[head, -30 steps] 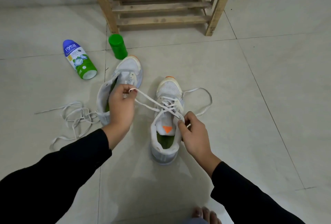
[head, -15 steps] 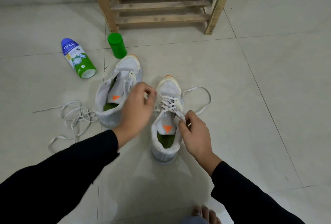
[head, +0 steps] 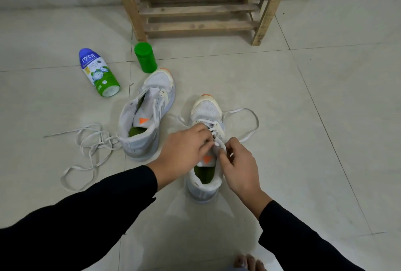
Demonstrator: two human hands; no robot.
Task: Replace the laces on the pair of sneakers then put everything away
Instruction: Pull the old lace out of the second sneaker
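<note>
A white mesh sneaker with an orange-tipped toe (head: 207, 109) is seen standing upright on the pale tiled floor (head: 325, 140), directly beneath both hands. Its long axis runs almost straight away from the person, with the heel nearest and the toe pointed towards the slatted wooden rack (head: 195, 8) by the wall. The left hand (head: 184, 151) is held over the sneaker's eyelets from the left, its fingers curled down onto the flat white lace (head: 249, 119) near the tongue, though the exact grip is blurred. The right hand (head: 240, 166) is placed at the right side of the collar, and the same lace is pinched between its thumb and forefinger. The two hands almost meet above the tongue. A free loop of this lace is spread on the floor to the right of the toe. A second white sneaker without a lace (head: 149, 106) is set just left of the left hand, apart from the first, with its toe pointed away and slightly rightward. A loose off-white lace (head: 91, 145) is tangled on the floor beside its heel. Further off, a blue-and-green powder bottle (head: 98, 73) is laid on its side, and a green cylindrical cap (head: 145, 57) is stood beside the rack's leg. Both forearms are covered by black sleeves (head: 86, 216).
</note>
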